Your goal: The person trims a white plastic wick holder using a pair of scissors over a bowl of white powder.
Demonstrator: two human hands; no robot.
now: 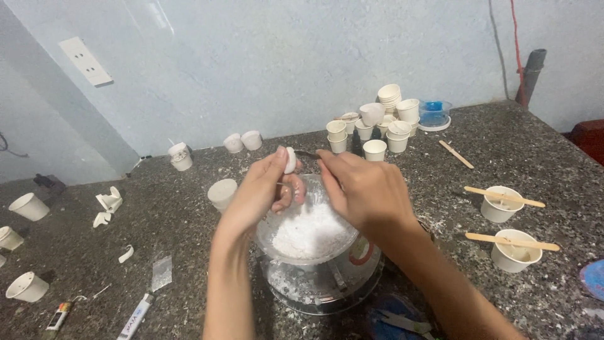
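The speckled stone counter ran up to a pale blue wall. Paper cups clustered at 1 o'clock, 2 more with sticks at 3. Over the bowl of white powder, the left hand pinched a small white piece; the right hand pinched a thin tool against it, seemingly scraping.

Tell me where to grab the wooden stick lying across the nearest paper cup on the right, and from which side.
Pinch the wooden stick at its bare right end, coming from the right. It lies flat across the rim of the paper cup, and both ends overhang the rim. The right end points away from the busy hands and the bowl.
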